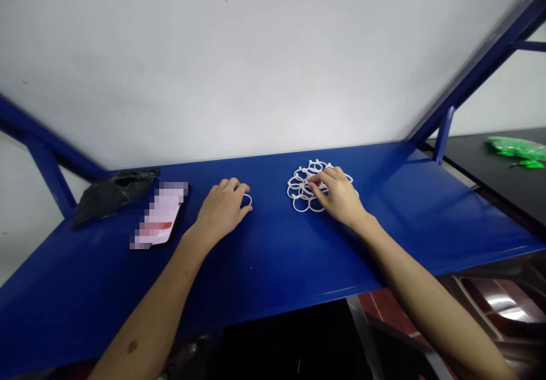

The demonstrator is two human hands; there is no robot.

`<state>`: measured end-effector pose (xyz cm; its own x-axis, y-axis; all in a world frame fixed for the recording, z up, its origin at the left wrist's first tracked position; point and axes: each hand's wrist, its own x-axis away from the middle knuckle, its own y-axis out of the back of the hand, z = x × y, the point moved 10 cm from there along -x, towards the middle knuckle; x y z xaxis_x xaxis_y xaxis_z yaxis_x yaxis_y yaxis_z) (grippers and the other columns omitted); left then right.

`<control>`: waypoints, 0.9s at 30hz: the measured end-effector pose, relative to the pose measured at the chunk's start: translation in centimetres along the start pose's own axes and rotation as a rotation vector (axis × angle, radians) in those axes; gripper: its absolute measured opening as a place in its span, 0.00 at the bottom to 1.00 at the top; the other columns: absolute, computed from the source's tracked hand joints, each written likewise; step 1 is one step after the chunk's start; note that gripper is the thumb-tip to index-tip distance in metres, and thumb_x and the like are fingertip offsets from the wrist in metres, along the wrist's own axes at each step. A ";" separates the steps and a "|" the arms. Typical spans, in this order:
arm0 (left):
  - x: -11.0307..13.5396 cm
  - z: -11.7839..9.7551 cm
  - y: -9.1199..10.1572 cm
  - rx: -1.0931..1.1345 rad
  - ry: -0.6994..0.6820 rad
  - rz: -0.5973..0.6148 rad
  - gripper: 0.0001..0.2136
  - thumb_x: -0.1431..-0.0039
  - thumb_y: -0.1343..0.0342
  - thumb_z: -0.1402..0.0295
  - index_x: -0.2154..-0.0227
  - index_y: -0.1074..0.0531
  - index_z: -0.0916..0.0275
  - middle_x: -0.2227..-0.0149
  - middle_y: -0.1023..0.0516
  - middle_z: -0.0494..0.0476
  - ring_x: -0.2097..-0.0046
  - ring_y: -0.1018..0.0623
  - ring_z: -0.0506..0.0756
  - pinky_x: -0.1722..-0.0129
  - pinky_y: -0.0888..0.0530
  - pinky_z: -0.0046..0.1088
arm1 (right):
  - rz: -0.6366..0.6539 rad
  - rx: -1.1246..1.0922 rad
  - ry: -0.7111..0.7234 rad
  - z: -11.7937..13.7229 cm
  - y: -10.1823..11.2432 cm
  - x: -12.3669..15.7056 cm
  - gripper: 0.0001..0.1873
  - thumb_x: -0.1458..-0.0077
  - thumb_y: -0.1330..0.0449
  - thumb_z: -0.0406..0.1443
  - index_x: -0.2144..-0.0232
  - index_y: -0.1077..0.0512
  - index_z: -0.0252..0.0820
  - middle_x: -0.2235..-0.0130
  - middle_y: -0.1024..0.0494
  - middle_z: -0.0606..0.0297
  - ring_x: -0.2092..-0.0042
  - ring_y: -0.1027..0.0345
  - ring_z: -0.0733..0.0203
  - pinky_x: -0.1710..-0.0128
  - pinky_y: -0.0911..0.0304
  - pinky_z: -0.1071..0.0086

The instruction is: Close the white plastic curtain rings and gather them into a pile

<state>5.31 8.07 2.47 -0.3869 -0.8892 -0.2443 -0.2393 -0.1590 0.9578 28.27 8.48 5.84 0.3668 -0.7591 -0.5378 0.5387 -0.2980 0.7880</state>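
A pile of several white plastic rings (303,185) lies on the blue shelf (273,255), right of centre. My right hand (336,195) rests on the pile with its fingers curled, the fingertips pinching at a ring. My left hand (222,206) lies on the shelf to the left, fingers curled round a single white ring (247,200) that shows at its fingertips.
A phone (160,214) lies flat on the shelf at the left, beside a crumpled black bag (108,193). Blue frame posts (443,135) rise at both ends. A dark table with green plastic pieces (518,149) stands at the far right. A white wall stands behind.
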 end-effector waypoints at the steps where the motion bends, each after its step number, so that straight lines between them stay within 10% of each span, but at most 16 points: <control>1: 0.1 0.6 0.0 -0.058 0.048 0.000 0.11 0.38 0.43 0.63 0.55 0.26 0.61 0.55 0.24 0.64 0.51 0.26 0.65 0.51 0.29 0.43 | -0.008 -0.012 0.000 0.2 0.0 0.1 0.09 0.34 0.46 0.35 0.64 0.25 0.43 0.63 0.23 0.57 0.60 0.36 0.52 0.57 0.37 0.55; 6: 0.0 0.0 0.0 -0.187 0.058 0.076 0.07 0.36 0.46 0.67 0.67 0.25 0.61 0.63 0.24 0.63 0.57 0.26 0.65 0.59 0.30 0.42 | 0.036 -0.121 0.035 2.0 -1.3 0.6 0.09 0.34 0.45 0.38 0.62 0.26 0.43 0.61 0.22 0.57 0.58 0.33 0.53 0.54 0.36 0.56; 17: 1.0 -9.3 1.5 0.101 -0.393 -0.264 0.11 0.29 0.51 0.67 0.67 0.26 0.59 0.63 0.24 0.55 0.62 0.28 0.54 0.58 0.28 0.34 | 0.126 -0.703 -0.256 3.8 -4.8 1.9 0.07 0.35 0.44 0.40 0.57 0.35 0.44 0.69 0.24 0.68 0.70 0.28 0.64 0.67 0.31 0.67; 23: 0.8 -5.5 1.9 0.459 -0.031 -0.412 0.06 0.34 0.44 0.67 0.56 0.28 0.60 0.56 0.22 0.58 0.60 0.22 0.53 0.59 0.23 0.32 | 0.081 -0.823 -0.288 3.4 -4.8 1.9 0.08 0.35 0.43 0.40 0.57 0.38 0.45 0.70 0.25 0.70 0.70 0.26 0.64 0.67 0.29 0.67; 27: 0.4 -4.2 0.6 0.728 0.129 -0.275 0.07 0.34 0.45 0.65 0.57 0.25 0.58 0.63 0.16 0.52 0.65 0.18 0.52 0.64 0.21 0.28 | 0.098 -0.833 -0.243 4.0 -4.8 2.0 0.07 0.35 0.42 0.40 0.57 0.35 0.44 0.67 0.21 0.66 0.68 0.25 0.64 0.64 0.28 0.67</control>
<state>8.77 5.84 3.62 -0.1334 -0.9087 -0.3956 -0.8513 -0.0994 0.5152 23.39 6.12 2.19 0.3202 -0.8897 -0.3253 0.9270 0.2235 0.3011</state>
